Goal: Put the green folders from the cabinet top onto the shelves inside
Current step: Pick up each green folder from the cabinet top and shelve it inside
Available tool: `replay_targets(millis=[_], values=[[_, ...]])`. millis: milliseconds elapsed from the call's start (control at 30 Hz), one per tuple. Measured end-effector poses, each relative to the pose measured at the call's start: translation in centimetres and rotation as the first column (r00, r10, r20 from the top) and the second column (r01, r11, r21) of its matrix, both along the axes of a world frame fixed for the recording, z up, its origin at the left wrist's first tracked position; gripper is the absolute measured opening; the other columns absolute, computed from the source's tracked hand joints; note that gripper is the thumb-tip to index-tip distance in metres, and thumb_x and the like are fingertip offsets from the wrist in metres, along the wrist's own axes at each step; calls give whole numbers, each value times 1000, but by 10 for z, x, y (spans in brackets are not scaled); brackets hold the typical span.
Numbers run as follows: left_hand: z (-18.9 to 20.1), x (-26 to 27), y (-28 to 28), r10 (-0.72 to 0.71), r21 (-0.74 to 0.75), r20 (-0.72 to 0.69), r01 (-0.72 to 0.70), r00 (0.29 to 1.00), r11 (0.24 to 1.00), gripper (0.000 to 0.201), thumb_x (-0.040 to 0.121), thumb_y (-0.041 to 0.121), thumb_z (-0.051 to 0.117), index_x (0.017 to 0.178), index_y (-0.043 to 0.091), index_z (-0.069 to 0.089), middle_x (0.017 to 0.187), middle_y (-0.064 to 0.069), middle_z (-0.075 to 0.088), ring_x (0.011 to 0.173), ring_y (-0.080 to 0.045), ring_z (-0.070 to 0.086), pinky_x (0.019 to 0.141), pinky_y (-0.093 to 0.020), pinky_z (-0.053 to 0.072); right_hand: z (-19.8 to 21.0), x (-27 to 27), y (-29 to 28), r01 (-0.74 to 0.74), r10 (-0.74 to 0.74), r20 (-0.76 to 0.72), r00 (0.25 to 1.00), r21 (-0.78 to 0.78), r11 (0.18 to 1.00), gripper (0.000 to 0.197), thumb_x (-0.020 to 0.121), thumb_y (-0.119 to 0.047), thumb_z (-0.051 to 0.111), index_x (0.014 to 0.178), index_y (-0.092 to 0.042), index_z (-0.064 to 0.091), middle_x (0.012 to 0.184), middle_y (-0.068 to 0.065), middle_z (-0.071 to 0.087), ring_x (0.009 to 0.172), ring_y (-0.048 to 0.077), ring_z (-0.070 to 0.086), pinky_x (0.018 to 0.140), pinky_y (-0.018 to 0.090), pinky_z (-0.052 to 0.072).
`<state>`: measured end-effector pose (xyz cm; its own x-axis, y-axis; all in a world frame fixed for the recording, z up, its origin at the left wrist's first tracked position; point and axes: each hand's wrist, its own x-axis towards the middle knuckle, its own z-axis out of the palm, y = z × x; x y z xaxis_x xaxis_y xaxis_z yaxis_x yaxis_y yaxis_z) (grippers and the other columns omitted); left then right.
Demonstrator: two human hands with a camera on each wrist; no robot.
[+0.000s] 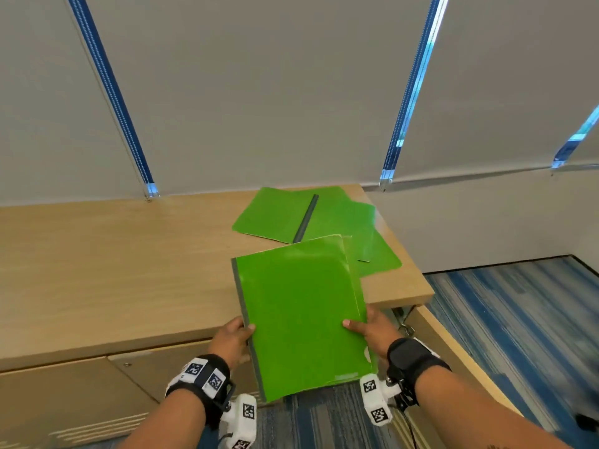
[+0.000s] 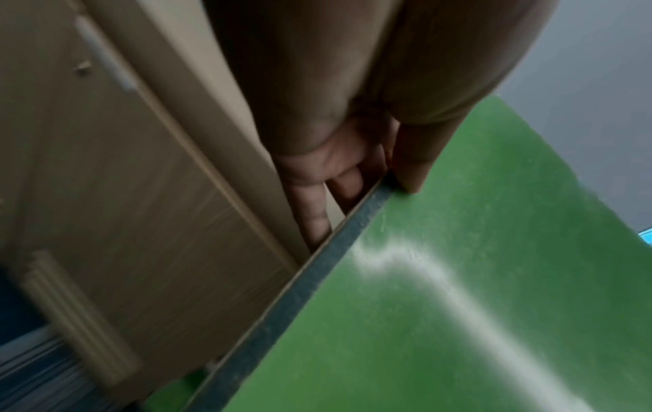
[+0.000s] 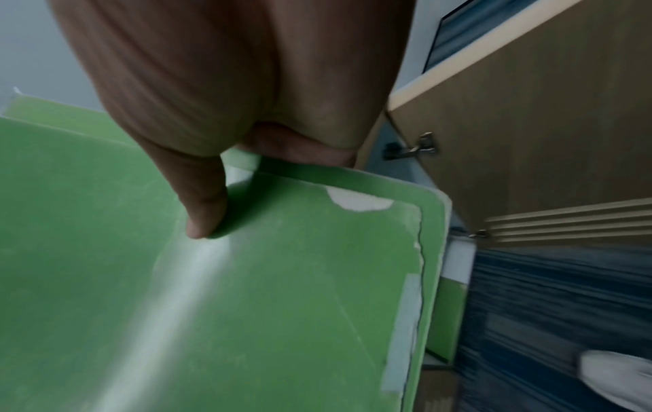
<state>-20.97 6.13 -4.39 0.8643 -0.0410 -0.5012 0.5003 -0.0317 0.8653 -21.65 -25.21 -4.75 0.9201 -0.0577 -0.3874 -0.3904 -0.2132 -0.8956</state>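
Between the two hands, a closed green folder (image 1: pixel 299 315) hangs partly over the bench (image 1: pixel 113 270) edge: the left hand (image 1: pixel 231 340) pinches its grey spine side, the right hand (image 1: pixel 372 328) pinches the opposite edge, thumb on top. Beyond the grip, more green folders (image 1: pixel 324 218) lie open on the bench; beside the right hand, a cabinet door (image 3: pixel 547 125) stands open.

Head cam sits high, looking forward and down over the light wooden cabinet top (image 1: pixel 129 270) toward the grey roller blinds (image 1: pixel 259 92). Both wrist cams are super close, aimed along the thumbs. All three share the glossy green plastic folder with a grey spine (image 1: pixel 301 319) (image 2: pixel 476 292) (image 3: pixel 247 292).
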Motion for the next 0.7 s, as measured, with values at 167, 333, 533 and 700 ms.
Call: replay_targets(millis=[167, 333, 533, 700], values=[[-75, -50, -6, -56, -43, -177, 49, 983, 998, 22, 96, 11, 52, 116, 20, 56, 125, -8, 59, 103, -23, 58, 78, -39, 50, -67, -59, -14, 74, -62, -179, 982, 63, 995, 54, 74, -6, 78, 124, -7, 57, 113, 12, 71, 101, 30, 69, 93, 53, 52], [-130, -91, -19, -138, 35, -312, 157, 940, 987, 18, 98, 14, 50, 112, 25, 52, 133, -5, 49, 122, -27, 49, 83, -46, 53, -131, -107, -23, 119, -94, -311, 946, 61, 991, 42, 76, 2, 74, 115, -10, 61, 106, 11, 73, 98, 30, 70, 89, 48, 54], [-222, -89, -51, -165, 168, -323, 228, 932, 959, 20, 100, 13, 43, 116, 20, 52, 119, -10, 60, 91, -24, 58, 68, -36, 54, -228, -107, -46, 111, -95, -411, 907, 14, 994, 42, 78, -4, 75, 116, -11, 59, 108, 11, 72, 98, 30, 69, 90, 48, 54], [-304, -58, -81, -128, 249, -345, 222, 930, 943, 10, 99, 13, 43, 99, 17, 51, 97, -15, 59, 74, -23, 55, 74, -45, 54, -309, -73, -62, 114, -113, -428, 897, -24, 993, 43, 81, 2, 70, 121, 1, 55, 117, 17, 65, 94, 28, 66, 73, 28, 58]])
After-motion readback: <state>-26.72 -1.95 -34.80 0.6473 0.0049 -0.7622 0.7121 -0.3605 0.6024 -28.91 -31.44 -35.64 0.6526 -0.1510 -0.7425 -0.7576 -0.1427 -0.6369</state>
